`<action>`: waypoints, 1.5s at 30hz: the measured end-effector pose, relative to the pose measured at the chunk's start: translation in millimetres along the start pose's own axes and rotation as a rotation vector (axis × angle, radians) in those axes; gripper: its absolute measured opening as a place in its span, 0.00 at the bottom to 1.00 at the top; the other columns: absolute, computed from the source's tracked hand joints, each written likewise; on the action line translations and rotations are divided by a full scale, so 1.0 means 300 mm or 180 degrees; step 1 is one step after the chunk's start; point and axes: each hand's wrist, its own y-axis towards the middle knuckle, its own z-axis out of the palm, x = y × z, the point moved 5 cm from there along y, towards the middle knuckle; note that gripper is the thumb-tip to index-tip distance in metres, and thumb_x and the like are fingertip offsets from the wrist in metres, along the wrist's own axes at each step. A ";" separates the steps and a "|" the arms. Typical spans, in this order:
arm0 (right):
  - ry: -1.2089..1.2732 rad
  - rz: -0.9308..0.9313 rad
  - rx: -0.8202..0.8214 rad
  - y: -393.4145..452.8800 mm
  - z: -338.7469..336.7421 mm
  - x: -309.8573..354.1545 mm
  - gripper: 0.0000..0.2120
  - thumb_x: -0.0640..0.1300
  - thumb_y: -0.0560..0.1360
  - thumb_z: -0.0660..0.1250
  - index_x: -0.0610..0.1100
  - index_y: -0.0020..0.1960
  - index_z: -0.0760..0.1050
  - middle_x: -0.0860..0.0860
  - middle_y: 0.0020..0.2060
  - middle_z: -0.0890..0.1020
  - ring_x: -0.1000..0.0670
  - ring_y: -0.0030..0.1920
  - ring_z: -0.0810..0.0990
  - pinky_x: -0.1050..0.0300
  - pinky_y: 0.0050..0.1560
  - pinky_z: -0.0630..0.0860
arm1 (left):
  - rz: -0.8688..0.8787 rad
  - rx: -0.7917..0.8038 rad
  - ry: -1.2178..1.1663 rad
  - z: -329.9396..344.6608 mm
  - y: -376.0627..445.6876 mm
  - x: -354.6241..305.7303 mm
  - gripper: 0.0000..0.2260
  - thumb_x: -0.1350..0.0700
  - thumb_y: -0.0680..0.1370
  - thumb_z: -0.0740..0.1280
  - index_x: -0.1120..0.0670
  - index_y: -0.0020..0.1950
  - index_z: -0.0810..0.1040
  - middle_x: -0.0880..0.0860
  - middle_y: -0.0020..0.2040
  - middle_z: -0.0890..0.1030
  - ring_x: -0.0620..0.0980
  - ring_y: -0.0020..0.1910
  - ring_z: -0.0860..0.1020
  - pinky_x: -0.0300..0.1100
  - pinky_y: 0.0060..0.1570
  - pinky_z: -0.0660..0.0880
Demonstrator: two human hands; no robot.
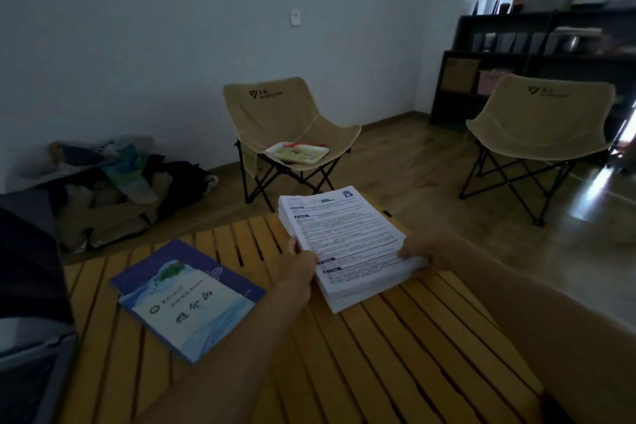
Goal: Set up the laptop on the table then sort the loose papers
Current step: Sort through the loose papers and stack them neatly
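Both hands clamp the thick white stack of printed papers [347, 248] from opposite sides. The left hand [299, 268] has its thumb on the top sheet and fingers curled under the left long edge; the right hand [421, 253] pinches the right long edge the same way. The stack sits between the palms, at the far right part of the yellow slatted wooden table [395, 354]. Its long axis runs from near right to far left, so the hands grip across its width. Whether it rests on the slats or is slightly lifted, I cannot tell. Left of it lies a blue-and-white booklet [187, 296]. At the near left edge sits a dark laptop [31, 337], only partly visible. Neither hand is clearly nearer; squaring the stack likely comes next.
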 end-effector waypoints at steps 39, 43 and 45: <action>0.0757 -0.1646 0.0677 -0.333 0.333 0.276 0.19 0.34 0.72 0.74 0.42 0.60 0.73 0.42 0.56 0.83 0.41 0.56 0.83 0.38 0.58 0.79 | 0.0837 0.0017 0.1035 -0.325 -0.245 -0.236 0.25 0.71 0.76 0.63 0.49 0.68 0.68 0.54 0.61 0.77 0.55 0.61 0.76 0.38 0.40 0.80; 0.0513 -0.1614 -0.0073 -0.219 0.124 0.223 0.22 0.41 0.70 0.78 0.42 0.61 0.75 0.44 0.52 0.84 0.44 0.49 0.85 0.44 0.51 0.83 | 0.0766 0.0215 0.0805 -0.100 -0.148 -0.234 0.20 0.72 0.76 0.63 0.54 0.65 0.70 0.56 0.61 0.76 0.58 0.61 0.76 0.51 0.53 0.79; 0.0448 -0.1665 -0.0133 -0.166 0.081 0.198 0.24 0.43 0.70 0.79 0.41 0.63 0.76 0.44 0.52 0.85 0.45 0.48 0.86 0.47 0.49 0.84 | 0.0630 0.0197 0.0770 -0.041 -0.094 -0.209 0.16 0.72 0.76 0.62 0.55 0.59 0.70 0.54 0.56 0.76 0.57 0.58 0.76 0.53 0.54 0.79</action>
